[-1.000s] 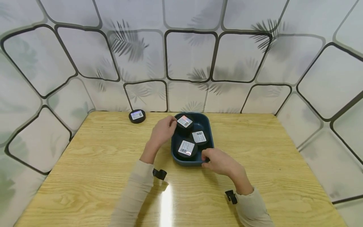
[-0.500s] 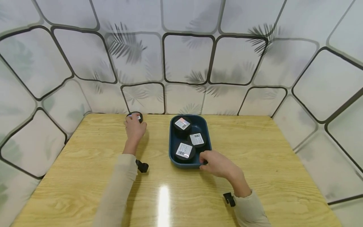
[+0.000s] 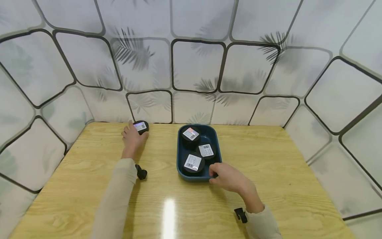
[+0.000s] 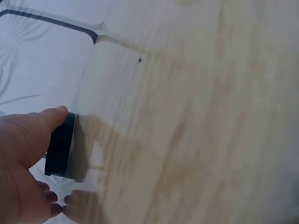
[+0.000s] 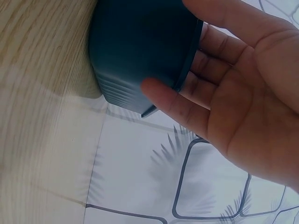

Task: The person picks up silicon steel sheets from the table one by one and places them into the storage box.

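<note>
At the table's back left, a short black cylinder with a white label [image 3: 141,126] lies flat. My left hand [image 3: 132,138] holds it, with the fingers at its left side and the thumb at its near right. In the left wrist view the thumb [image 4: 53,116] touches the edge of the black cylinder [image 4: 60,147]; part of the finger contact is hidden. My right hand [image 3: 228,177] grips the near right corner of a dark blue plastic bin [image 3: 195,179]. Inside the bin are three similar labelled black cylinders [image 3: 193,162].
The light wooden table [image 3: 253,149] ends at a patterned curtain-like backdrop [image 3: 197,66] along the back and sides. A bright light reflection lies on the near part of the tabletop.
My left hand has left the bin's far left edge and moved left to the lone black cylinder, its fingers now around it. My right hand stays on the bin's corner.
</note>
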Available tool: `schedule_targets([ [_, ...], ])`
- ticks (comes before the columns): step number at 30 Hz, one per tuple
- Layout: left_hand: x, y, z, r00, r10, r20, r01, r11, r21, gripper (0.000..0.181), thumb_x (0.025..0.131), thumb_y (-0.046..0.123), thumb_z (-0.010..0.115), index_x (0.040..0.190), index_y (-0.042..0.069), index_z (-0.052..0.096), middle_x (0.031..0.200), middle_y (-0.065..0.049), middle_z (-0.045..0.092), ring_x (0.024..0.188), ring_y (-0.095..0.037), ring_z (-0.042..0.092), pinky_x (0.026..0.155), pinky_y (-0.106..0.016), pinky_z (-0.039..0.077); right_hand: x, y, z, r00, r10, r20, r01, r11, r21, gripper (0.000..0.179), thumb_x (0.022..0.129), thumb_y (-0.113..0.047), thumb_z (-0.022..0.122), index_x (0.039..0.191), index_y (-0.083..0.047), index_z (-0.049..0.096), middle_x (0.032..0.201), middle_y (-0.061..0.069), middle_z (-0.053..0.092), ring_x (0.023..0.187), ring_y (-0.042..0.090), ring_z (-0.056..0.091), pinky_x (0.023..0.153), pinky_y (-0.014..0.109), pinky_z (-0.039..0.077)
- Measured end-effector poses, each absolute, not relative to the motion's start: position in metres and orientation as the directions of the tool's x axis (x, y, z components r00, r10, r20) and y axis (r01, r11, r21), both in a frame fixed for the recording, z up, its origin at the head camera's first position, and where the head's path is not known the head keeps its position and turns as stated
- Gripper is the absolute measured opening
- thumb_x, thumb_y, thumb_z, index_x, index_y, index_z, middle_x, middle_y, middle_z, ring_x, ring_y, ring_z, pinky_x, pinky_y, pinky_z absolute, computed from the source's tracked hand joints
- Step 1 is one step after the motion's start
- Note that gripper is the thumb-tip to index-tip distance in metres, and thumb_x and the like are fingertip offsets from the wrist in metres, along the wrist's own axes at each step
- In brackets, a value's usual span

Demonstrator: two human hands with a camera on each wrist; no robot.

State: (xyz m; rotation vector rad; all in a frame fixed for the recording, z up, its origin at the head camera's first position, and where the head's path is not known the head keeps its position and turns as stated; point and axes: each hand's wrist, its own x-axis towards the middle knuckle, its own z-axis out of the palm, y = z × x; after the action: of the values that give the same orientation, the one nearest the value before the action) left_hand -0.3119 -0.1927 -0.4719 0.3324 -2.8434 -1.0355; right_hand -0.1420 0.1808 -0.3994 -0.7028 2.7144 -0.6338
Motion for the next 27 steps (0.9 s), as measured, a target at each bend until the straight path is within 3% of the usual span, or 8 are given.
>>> schedule_targets([
  [4, -0.311, -0.201, -0.474, -0.974, -0.227, 0.003, -0.173, 0.753, 0.635, 0.096, 0.096, 0.04, 0.06, 0.156, 0.0, -0.003, 0.151, -0.039, 0.017, 0.136, -0.056, 0.02, 0.109, -0.067, 0.021, -0.14, 0.178, -0.403, -0.841, -0.524, -0.137, -0.405, 0.777, -0.481, 0.013, 0.087, -0.011, 0.073, 0.084, -0.015, 0.061, 0.08, -0.007, 0.056, 0.073, 0.011, 0.05, 0.067, 0.03, 0.044],
  [10, -0.307, -0.199, -0.475, -0.978, -0.207, -0.016, -0.177, 0.789, 0.588, 0.089, 0.099, 0.042, 0.057, 0.154, -0.005, 0.005, 0.145, -0.042, 0.023, 0.13, -0.059, 0.026, 0.105, -0.068, 0.026, -0.133, 0.179, -0.407, -0.84, -0.528, -0.124, -0.419, 0.777, -0.47, 0.015, 0.086, -0.011, 0.074, 0.082, -0.015, 0.06, 0.079, -0.008, 0.055, 0.072, 0.011, 0.049, 0.068, 0.03, 0.044],
  [20, -0.303, -0.192, -0.471, -0.976, -0.219, 0.023, -0.167, 0.804, 0.57, 0.088, 0.097, 0.04, 0.062, 0.152, -0.005, 0.01, 0.141, -0.039, 0.03, 0.128, -0.056, 0.032, 0.103, -0.067, 0.031, -0.136, 0.182, -0.406, -0.842, -0.531, -0.097, -0.436, 0.774, -0.459, 0.016, 0.085, -0.011, 0.074, 0.081, -0.016, 0.059, 0.08, -0.007, 0.055, 0.074, 0.011, 0.049, 0.069, 0.031, 0.045],
  [27, -0.302, -0.192, -0.465, -0.982, -0.188, 0.025, -0.151, 0.854, 0.498, 0.083, 0.095, 0.041, 0.063, 0.142, -0.013, 0.023, 0.13, -0.039, 0.037, 0.12, -0.054, 0.039, 0.1, -0.064, 0.035, -0.143, 0.18, -0.403, -0.846, -0.523, -0.106, -0.427, 0.783, -0.452, 0.016, 0.085, -0.01, 0.074, 0.081, -0.016, 0.059, 0.079, -0.007, 0.055, 0.074, 0.011, 0.049, 0.069, 0.03, 0.045],
])
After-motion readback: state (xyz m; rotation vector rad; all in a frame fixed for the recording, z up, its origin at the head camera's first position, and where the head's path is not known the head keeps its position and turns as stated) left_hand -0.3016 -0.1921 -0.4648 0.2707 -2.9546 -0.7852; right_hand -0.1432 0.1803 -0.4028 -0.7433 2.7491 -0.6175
